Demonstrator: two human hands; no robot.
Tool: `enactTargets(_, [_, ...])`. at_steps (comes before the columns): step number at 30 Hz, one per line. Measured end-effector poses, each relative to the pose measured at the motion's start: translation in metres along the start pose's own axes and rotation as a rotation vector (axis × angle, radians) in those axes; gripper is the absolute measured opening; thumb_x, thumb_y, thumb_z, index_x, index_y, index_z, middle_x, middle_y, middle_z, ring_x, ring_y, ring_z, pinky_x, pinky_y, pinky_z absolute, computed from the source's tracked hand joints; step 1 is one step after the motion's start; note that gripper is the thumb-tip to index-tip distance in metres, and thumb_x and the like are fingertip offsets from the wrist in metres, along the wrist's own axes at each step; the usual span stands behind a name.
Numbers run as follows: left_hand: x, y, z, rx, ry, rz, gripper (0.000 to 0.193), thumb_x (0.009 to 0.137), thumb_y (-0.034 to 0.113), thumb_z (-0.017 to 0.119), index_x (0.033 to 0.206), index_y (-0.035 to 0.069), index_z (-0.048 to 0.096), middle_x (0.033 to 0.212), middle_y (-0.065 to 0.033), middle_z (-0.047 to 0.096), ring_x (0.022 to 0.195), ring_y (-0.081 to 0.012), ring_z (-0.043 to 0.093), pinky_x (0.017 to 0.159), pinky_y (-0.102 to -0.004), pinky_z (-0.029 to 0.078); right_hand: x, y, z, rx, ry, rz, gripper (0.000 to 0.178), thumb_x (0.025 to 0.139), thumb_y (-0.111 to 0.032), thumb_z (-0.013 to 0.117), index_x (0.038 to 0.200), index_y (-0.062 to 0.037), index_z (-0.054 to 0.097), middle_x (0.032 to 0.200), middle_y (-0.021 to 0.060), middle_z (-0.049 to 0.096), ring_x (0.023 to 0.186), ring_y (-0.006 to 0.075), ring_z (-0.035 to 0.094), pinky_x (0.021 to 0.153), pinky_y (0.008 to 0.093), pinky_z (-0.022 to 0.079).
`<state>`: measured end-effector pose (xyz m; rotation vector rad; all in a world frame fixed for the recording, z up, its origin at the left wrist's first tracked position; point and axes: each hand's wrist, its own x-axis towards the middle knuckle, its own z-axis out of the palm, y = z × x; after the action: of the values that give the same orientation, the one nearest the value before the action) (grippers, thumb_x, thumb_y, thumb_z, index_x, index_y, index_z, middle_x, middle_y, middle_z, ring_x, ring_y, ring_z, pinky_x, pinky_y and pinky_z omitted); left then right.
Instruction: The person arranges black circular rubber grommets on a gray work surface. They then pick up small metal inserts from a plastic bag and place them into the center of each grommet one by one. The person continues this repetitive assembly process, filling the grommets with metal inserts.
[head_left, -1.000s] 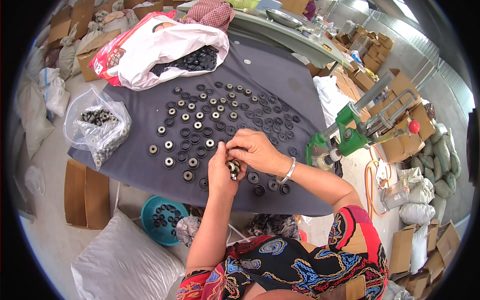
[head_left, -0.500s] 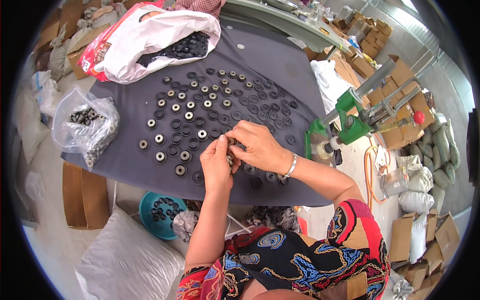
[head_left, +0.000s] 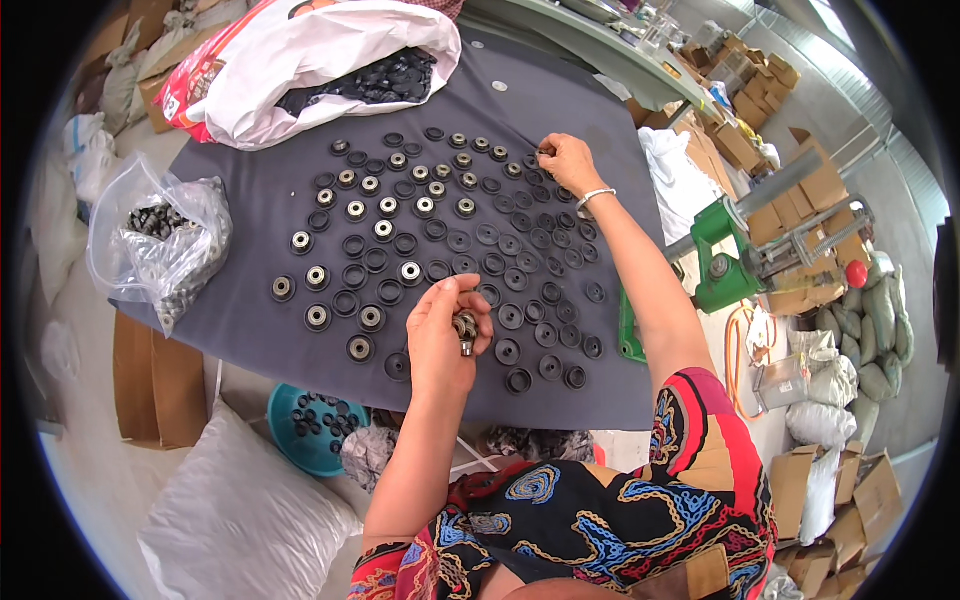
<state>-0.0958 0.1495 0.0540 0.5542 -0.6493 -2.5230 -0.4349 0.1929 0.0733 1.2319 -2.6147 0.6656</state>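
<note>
Rows of black plastic rings [head_left: 510, 316] lie spread over a dark grey tablecloth [head_left: 560, 90]; many toward the left carry a silvery bearing [head_left: 410, 272] in the middle. Low over the near part of the rows, my left hand [head_left: 437, 325] is curled around several small metal bearings [head_left: 465, 327]. My right hand [head_left: 570, 165] is stretched out to the far right end of the rows. Its fingertips pinch a small metal bearing at one of the far rings, partly hidden by the fingers.
At the far left lies a white and red sack [head_left: 240, 85] of black parts. A clear bag [head_left: 195, 260] of metal pieces rests on the table's left edge. A green hand press [head_left: 725, 260] stands right. Below are a teal basin [head_left: 285, 430] and a white sack [head_left: 245, 510].
My right hand has left my left hand and reached out to the far right rings. My left hand stays near the table's front, now showing the bearings in it.
</note>
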Motion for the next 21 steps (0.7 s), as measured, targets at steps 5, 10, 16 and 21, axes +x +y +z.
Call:
enactTargets(5, [0.001,-0.002,0.001,-0.001,-0.001,-0.026,0.024,0.096,0.020,0.048,0.097,-0.001,0.060,0.071,-0.0089,0.059,0.052,-0.0158,0.055,0.038,-0.0239,0.033,0.010,0.021,0.024,-0.065,-0.051,0.023,0.024,0.072,-0.013,0.065,0.092,-0.0003,0.069,0.084,0.0174,0.068,0.081,0.0316,0.065,0.076,0.0384,0.050])
enactTargets(10, [0.003,-0.004,0.000,-0.006,-0.001,-0.027,0.023,0.095,0.019,0.047,0.096,0.000,0.060,0.071,-0.0084,0.059,0.051,-0.0154,0.055,0.038,-0.0236,0.033,0.014,0.025,0.032,-0.098,-0.071,0.021,0.024,0.074,-0.015,0.067,0.093,-0.0009,0.070,0.083,0.0168,0.068,0.079,0.0311,0.065,0.074,0.0381,0.050])
enactTargets(16, [0.005,-0.004,0.001,-0.122,0.012,-0.057,0.032,0.098,0.028,0.044,0.100,-0.001,0.059,0.077,-0.0100,0.058,0.059,-0.0182,0.055,0.042,-0.0250,0.034,0.027,0.027,0.028,-0.228,-0.114,0.015,0.023,0.075,-0.019,0.067,0.093,-0.0049,0.071,0.088,0.0168,0.068,0.086,0.0323,0.065,0.077,0.0398,0.050])
enactTargets(21, [0.010,0.001,-0.008,-0.344,0.030,-0.047,0.042,0.100,0.035,0.036,0.101,-0.002,0.055,0.081,-0.0107,0.057,0.067,-0.0218,0.058,0.046,-0.0258,0.039,-0.009,-0.014,0.012,-0.396,0.115,-0.277,0.021,0.079,-0.020,0.065,0.095,-0.0087,0.071,0.087,0.0125,0.064,0.086,0.0299,0.061,0.075,0.0401,0.047])
